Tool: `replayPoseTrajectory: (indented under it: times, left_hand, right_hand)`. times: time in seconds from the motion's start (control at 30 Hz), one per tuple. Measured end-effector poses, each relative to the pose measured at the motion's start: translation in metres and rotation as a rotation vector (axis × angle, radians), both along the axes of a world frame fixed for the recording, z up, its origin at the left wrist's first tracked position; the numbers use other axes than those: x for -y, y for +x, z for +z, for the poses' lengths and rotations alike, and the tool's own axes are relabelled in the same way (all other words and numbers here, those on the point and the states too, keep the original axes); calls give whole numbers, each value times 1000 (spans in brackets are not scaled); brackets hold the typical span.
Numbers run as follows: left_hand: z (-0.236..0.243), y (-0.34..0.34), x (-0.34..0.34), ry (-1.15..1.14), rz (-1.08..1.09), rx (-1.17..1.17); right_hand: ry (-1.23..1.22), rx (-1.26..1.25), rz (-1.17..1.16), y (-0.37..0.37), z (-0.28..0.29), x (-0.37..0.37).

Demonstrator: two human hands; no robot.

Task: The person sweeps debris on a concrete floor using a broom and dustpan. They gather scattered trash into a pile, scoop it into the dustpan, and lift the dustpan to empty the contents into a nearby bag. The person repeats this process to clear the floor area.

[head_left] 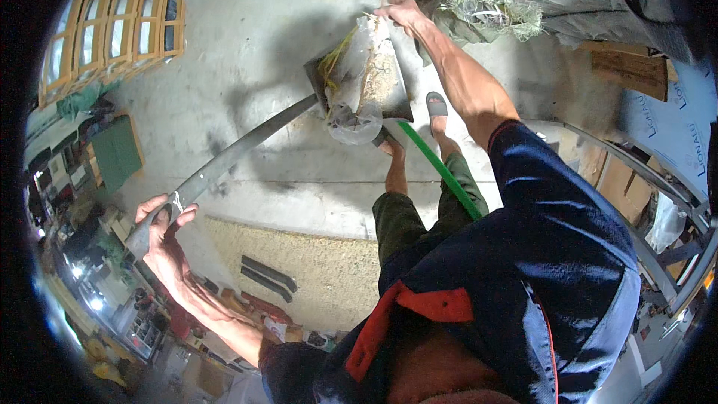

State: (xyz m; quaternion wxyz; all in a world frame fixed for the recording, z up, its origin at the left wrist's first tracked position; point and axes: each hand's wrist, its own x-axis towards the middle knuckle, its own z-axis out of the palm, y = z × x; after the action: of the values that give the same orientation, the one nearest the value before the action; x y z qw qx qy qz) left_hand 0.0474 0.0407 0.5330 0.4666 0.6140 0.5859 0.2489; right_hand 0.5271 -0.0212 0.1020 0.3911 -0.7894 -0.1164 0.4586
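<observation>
My left hand (pixel 166 228) is closed around a long, flat grey pole (pixel 250 138). The pole slants up to the left side of a dark scoop-like pan (pixel 404 97) over the floor. Clear plastic film (pixel 351 123), a yellow strap (pixel 336 56) and straw-coloured debris (pixel 383 78) lie heaped in the pan. At the heap's far end is my right hand (pixel 402 13), fingers pinched together; what they grip is too small to tell. A green stick (pixel 441 168) runs from the pan's near edge back towards my body.
My sandalled feet (pixel 436 105) stand close to the pan. Far left is a wooden-slatted crate (pixel 112 30). Plastic-wrapped bundles (pixel 493 11) lie far right, near a blue sheet (pixel 669 127). Two dark strips (pixel 268 277) lie on a rough beige board (pixel 321 254) at near left.
</observation>
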Motion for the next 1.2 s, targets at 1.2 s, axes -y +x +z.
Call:
replayPoseTrajectory:
  times: [1.2]
  left_hand:
    - [9, 27, 14, -4, 154, -25]
  right_hand:
    - [350, 472, 750, -156, -3, 129]
